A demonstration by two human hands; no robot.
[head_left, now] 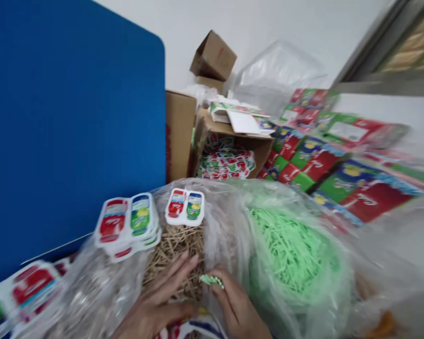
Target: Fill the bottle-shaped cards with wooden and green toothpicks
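My right hand (237, 303) is closed around a small bundle of thin light-green sticks (212, 280), their ends pointing left. My left hand (159, 301) reaches over a plastic bag of thin brown sticks (176, 242), fingers stretched out. Below its thumb lies a printed piece in red, white and blue (198, 325), partly cut off by the frame; whether the thumb touches it I cannot tell. A clear bag of light-green sticks (289, 249) stands to the right. On the brown sticks rests a card with red and green printed shapes (185, 207).
Stacked printed cards (129, 226) lie to the left, with more at the lower left (31, 296). A blue panel (74, 94) rises on the left. Behind stands an open carton of printed pieces (228, 162). Red-and-green printed packs (318, 160) are piled at right.
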